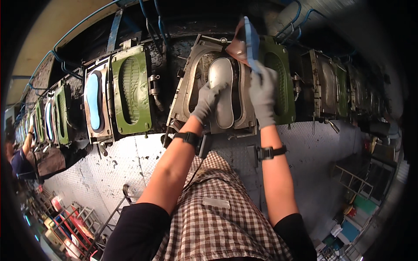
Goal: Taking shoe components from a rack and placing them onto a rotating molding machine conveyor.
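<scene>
An opened metal mould [189, 87] lies in front of me, with a silvery sole-shaped form [224, 111] standing out in its middle. My left hand [209, 101], in a grey glove, grips the form around its middle, thumb across the top. Above the mould's far right side, my right hand [264, 89], also gloved, pinches a thin sole-shaped piece [251, 41] by its near end. That piece is raised on edge and slightly blurred, with one blue face and a brown, glossy flap. The green mould half [285, 82] lies behind my right hand.
Similar moulds run along both sides. To the left, one holds a light blue insole [92, 100] beside a green mould half [130, 89]. Blue bent pipes [65, 43] pass behind. Another person [24, 158] stands far left; a metal rack [355, 180] is at right.
</scene>
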`<move>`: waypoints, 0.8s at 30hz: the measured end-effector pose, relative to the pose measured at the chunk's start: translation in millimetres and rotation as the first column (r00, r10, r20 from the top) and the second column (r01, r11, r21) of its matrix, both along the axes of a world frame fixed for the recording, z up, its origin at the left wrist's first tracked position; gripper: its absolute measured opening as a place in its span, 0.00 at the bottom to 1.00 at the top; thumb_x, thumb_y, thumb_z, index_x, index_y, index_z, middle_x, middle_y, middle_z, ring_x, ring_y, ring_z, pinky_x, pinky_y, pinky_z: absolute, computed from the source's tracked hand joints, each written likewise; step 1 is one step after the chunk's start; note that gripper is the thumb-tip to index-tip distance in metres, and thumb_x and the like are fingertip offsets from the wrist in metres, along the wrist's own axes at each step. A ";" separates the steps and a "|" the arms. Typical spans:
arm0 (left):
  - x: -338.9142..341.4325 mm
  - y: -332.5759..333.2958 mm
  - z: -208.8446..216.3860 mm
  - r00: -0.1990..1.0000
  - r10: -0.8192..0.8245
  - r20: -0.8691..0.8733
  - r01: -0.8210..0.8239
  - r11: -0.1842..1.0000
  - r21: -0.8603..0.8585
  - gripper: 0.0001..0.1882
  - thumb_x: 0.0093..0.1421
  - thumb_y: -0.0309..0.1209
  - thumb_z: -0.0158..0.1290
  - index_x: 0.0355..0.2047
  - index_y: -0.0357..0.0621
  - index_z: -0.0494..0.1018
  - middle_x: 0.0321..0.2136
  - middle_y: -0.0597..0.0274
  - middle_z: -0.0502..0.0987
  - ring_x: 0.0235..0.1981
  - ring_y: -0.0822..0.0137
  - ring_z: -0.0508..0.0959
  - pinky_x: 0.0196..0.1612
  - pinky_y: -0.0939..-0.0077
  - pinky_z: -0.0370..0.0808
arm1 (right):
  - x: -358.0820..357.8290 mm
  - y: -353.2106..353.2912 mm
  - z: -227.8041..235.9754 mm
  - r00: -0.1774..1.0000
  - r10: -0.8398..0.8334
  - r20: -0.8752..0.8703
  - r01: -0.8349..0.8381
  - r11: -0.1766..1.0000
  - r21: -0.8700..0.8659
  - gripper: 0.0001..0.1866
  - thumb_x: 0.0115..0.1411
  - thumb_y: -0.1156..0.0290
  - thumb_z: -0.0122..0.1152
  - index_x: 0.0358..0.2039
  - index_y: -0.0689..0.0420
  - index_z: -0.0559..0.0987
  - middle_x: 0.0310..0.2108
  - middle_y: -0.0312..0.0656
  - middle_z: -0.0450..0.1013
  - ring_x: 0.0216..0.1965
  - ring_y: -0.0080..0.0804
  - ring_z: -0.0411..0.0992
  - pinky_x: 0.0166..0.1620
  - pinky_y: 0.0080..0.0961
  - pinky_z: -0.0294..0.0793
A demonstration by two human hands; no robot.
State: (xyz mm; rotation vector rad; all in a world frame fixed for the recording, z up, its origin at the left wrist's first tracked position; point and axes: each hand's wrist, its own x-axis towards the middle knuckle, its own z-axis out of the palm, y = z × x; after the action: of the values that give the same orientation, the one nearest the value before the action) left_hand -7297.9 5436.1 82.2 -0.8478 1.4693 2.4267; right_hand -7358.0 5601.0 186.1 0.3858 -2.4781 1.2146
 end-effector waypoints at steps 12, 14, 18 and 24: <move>25.4 -0.3 23.7 0.990 -0.135 0.042 0.133 0.990 0.039 0.26 0.68 0.41 0.61 0.60 0.37 0.76 0.51 0.61 0.82 0.52 0.71 0.80 0.57 0.73 0.77 | -23.6 -16.3 -37.2 0.932 0.327 0.155 -0.354 0.914 0.198 0.21 0.57 0.80 0.63 0.51 0.48 0.83 0.43 0.47 0.75 0.44 0.50 0.77 0.49 0.39 0.78; 20.6 2.1 25.5 0.977 -0.211 0.022 0.210 0.976 0.054 0.27 0.67 0.42 0.62 0.59 0.36 0.77 0.50 0.61 0.82 0.51 0.70 0.81 0.57 0.73 0.77 | -31.1 -8.8 -35.9 0.962 0.252 0.104 -0.263 0.959 0.108 0.18 0.60 0.81 0.63 0.50 0.52 0.83 0.42 0.48 0.75 0.44 0.50 0.77 0.49 0.39 0.77; 27.2 3.0 21.1 0.994 -0.110 0.017 0.111 0.992 -0.059 0.31 0.61 0.37 0.70 0.60 0.35 0.76 0.52 0.59 0.83 0.50 0.67 0.81 0.54 0.70 0.79 | -21.0 14.7 -18.7 0.924 0.296 0.242 -0.333 0.934 0.128 0.15 0.62 0.81 0.62 0.48 0.54 0.83 0.41 0.49 0.75 0.44 0.49 0.77 0.48 0.38 0.77; 51.3 -4.5 23.6 0.964 -0.265 0.038 0.265 0.926 -0.269 0.32 0.68 0.41 0.63 0.63 0.32 0.68 0.49 0.57 0.81 0.46 0.72 0.80 0.49 0.72 0.81 | -2.7 13.5 5.2 0.721 0.549 0.423 -0.689 0.633 0.354 0.15 0.58 0.74 0.63 0.46 0.48 0.85 0.41 0.44 0.75 0.44 0.47 0.79 0.48 0.42 0.80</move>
State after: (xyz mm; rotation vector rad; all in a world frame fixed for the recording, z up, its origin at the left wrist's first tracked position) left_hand -7246.6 5431.6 105.8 -0.6448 1.8155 2.0600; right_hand -7360.7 5614.6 191.3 1.4240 -3.0127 0.8427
